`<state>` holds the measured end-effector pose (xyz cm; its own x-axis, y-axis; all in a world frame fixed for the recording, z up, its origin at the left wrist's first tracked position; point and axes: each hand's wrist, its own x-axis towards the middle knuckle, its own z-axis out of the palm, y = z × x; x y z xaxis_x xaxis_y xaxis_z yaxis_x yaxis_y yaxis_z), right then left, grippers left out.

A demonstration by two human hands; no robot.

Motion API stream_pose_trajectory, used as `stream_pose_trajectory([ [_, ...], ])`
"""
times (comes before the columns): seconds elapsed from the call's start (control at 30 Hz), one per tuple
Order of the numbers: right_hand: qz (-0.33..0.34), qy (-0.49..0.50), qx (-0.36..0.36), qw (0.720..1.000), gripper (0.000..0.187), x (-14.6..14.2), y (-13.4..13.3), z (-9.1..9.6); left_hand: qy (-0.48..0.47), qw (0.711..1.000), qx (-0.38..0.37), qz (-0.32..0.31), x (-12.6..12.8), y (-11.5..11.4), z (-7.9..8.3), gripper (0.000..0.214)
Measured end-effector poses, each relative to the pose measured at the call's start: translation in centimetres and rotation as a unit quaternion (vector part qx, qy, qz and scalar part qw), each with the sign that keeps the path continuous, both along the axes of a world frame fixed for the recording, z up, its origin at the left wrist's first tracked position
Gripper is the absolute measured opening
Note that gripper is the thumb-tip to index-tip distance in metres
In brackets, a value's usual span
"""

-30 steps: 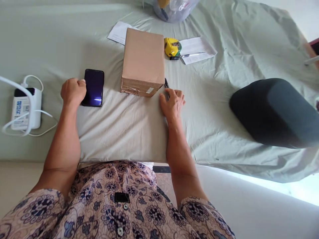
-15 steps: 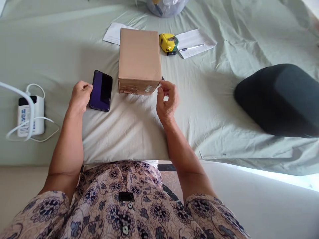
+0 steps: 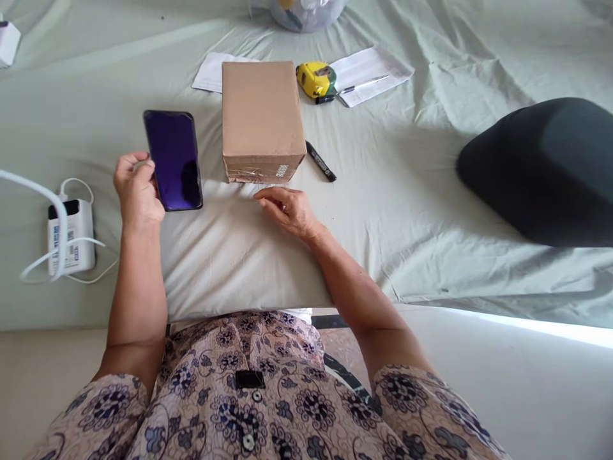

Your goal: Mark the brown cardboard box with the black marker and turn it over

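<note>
My left hand [image 3: 138, 186] is closed on the left edge of a smartphone [image 3: 175, 160], which is tilted up with its dark purple screen towards me. To the right of the phone a brown cardboard box [image 3: 261, 108] sits on the pale green cloth. Just in front of the box is my right hand [image 3: 290, 211], its fingers loosely stretched to the left and nothing seen in them. A black marker [image 3: 320, 161] lies against the box's right side.
Behind the box are paper sheets [image 3: 371, 70], a yellow tape measure [image 3: 316, 78] and a pen [image 3: 364, 84]. At the back stands a clear container [image 3: 309, 16]. A white power bank [image 3: 79, 239] with a cable is at left, a black cap [image 3: 541, 172] at right.
My left hand has raised the phone and tilted it up. My right hand has moved left from the box's right front corner to in front of it, leaving the marker in view.
</note>
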<state>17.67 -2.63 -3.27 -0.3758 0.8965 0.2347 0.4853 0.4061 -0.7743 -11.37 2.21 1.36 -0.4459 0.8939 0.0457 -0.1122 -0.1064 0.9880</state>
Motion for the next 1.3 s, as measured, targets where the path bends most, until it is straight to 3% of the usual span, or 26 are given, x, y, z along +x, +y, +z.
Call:
stream_pose_trajectory([
  [0.1,0.058,0.044,-0.074,0.995,0.053,-0.2,-0.3,0.4,-0.027,0.992,0.12,0.008,0.7,-1.0,1.3,0.024],
  [0.2,0.152,0.121,-0.171,0.966,0.068,-0.5,-0.6,0.5,-0.062,0.981,0.156,-0.1,2.7,-2.6,2.1,0.036],
  [0.27,0.214,0.16,-0.251,0.93,0.087,-0.7,-0.7,0.5,-0.082,0.977,0.137,-0.144,4.4,-3.8,2.3,0.034],
  [0.33,0.268,0.173,-0.328,0.889,0.093,-0.7,-0.8,0.6,-0.09,0.976,0.097,-0.174,6.0,-4.9,2.3,0.03],
  [0.47,0.353,0.147,-0.4,0.833,0.059,0.0,-0.4,1.1,-0.09,0.966,0.002,-0.242,7.8,-7.0,2.0,0.031],
  [0.57,0.378,0.128,-0.396,0.827,0.044,0.7,0.0,1.0,-0.092,0.956,-0.038,-0.276,8.1,-7.9,1.1,0.035],
  [0.8,0.388,0.135,-0.388,0.825,0.041,0.8,0.1,0.2,-0.133,0.946,-0.079,-0.286,7.6,-7.5,-1.2,0.036],
  [0.93,0.391,0.15,-0.38,0.825,0.041,0.6,-0.1,0.3,-0.134,0.937,-0.092,-0.311,6.5,-7.0,-1.0,0.038],
  [1.3,0.335,0.07,-0.438,0.831,0.04,0.6,-0.3,0.8,-0.098,0.933,-0.1,-0.33,5.5,-6.9,-0.6,0.037],
])
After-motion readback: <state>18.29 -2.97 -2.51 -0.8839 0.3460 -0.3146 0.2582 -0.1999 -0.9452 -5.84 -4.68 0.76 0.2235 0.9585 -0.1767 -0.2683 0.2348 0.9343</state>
